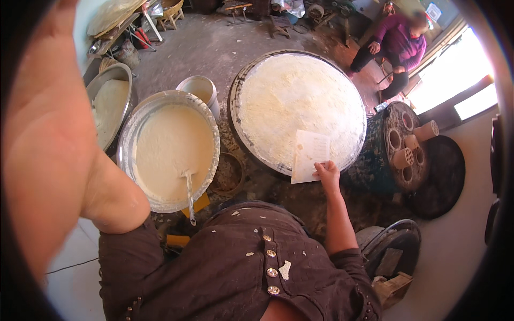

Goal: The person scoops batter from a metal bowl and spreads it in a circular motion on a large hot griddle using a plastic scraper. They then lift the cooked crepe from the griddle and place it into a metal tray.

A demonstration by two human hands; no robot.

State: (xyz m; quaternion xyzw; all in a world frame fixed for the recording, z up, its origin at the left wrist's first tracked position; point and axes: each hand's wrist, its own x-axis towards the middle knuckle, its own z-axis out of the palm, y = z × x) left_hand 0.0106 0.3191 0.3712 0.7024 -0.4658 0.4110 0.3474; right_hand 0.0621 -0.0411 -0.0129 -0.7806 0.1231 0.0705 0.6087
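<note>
My right hand (327, 172) grips a thin, flat white rectangular scraper (309, 155) with printing on it. Its far part overlaps the near edge of a large round griddle (300, 101), which is coated with a thin, pale yellow layer of batter. Very close to the camera, my left hand (45, 128) is raised on the left, its fingers cut off by the picture's rim. Left of the griddle stands a wide metal basin (124, 144) of creamy batter, and a ladle (190, 200) rests in it with its handle over the near rim.
A white bucket (210, 96) stands behind the basin, and another metal basin (127, 80) lies farther left. Right of the griddle is a drum-like stove (393, 117) with perforated cylindrical briquettes (402, 158) on top. A person in purple (401, 43) sits at the far right. A bucket (409, 235) holds wood pieces.
</note>
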